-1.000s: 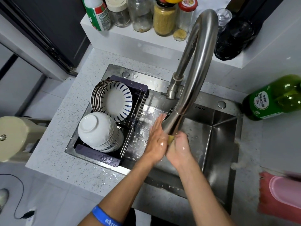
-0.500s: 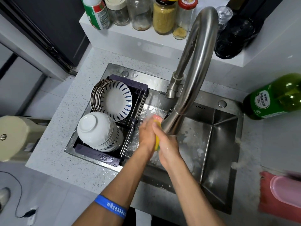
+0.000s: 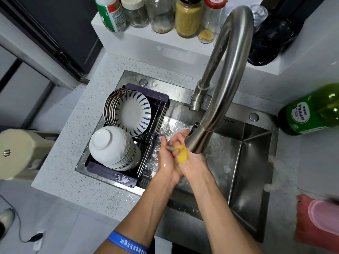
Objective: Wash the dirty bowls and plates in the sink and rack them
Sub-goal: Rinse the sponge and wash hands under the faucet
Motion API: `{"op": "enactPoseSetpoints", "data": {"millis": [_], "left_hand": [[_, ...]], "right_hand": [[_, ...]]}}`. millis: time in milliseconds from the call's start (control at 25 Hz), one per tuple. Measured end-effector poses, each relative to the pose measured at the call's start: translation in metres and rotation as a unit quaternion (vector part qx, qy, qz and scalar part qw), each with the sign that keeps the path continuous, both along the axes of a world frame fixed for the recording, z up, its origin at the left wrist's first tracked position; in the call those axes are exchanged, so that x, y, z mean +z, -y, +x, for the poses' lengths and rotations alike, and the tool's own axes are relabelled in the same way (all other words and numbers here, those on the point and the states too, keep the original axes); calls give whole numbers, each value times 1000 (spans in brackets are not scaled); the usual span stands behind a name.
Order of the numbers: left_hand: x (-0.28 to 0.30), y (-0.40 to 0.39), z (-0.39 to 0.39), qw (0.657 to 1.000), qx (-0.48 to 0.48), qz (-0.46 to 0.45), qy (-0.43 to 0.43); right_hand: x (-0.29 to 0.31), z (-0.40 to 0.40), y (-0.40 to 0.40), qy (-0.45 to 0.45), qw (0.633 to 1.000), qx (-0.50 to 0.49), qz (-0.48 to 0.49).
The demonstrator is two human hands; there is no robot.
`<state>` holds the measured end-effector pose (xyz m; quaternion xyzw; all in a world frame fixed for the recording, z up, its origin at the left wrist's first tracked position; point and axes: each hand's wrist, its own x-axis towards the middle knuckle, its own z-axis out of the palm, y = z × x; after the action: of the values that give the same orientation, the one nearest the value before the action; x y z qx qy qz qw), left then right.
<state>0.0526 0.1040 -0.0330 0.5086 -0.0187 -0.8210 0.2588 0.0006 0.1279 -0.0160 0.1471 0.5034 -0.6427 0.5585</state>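
Both my hands meet over the steel sink (image 3: 244,173), right under the faucet (image 3: 216,99) spout. My left hand (image 3: 167,158) and my right hand (image 3: 194,162) squeeze a yellow sponge (image 3: 183,154) between them; only part of it shows. In the dark rack (image 3: 128,180) at the sink's left end stand several blue-striped plates (image 3: 132,112) on edge. Stacked white bowls (image 3: 111,145) lie upside down in front of them. No dishes are visible in the sink basin.
A shelf behind the sink carries jars (image 3: 189,17) and a dark bottle (image 3: 271,33). A green detergent bottle (image 3: 310,110) lies on the right counter, with a pink tub on a red cloth (image 3: 319,220) nearer me. A cream appliance (image 3: 20,153) stands at far left.
My hands have kept rubbing together under the spout, shifting slightly left and back; more of the yellow sponge shows between them now. The dishes in the rack have not moved.
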Motion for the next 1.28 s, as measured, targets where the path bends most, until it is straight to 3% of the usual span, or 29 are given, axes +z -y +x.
{"op": "enactPoseSetpoints", "data": {"millis": [80,120,200,280,320,480,640,720,920,1000,1120,1280], "left_hand": [[-5,-1,-1,1000,9,22,5],[-4,-1,-1,1000,14,20,10],[-6,-2,-5,1000,2,27,-6],[-4,-5,-8,999,-33,31,3],[-3,-5,-7,998,-44,32,13],[-8,-6,-6,998,-42,28,43],[-8,-8,-7,998,-41,23,41],[-13,-8,-7,999,-31,13,19],[-12,-6,-7,997,-66,29,0],[-15,-10,-6,996,-72,10,55],[-14,-14,-9,978,-128,-77,147],[-6,-27,-16,923,-186,-232,245]], "right_hand": [[4,-4,2,150,983,-81,-65],[8,-4,4,174,978,-98,-54],[7,-3,6,124,989,-79,9],[-3,-3,4,-35,993,-17,109],[-8,-3,2,-63,992,1,109],[-12,-6,0,87,994,-48,48],[-8,-11,-3,77,996,-48,-6],[-16,-5,1,97,992,-78,17],[-30,2,2,-87,986,35,139],[-27,2,0,-114,980,31,161],[-23,-2,-1,-61,984,-32,163],[-16,-14,-17,-177,961,167,128]]}}
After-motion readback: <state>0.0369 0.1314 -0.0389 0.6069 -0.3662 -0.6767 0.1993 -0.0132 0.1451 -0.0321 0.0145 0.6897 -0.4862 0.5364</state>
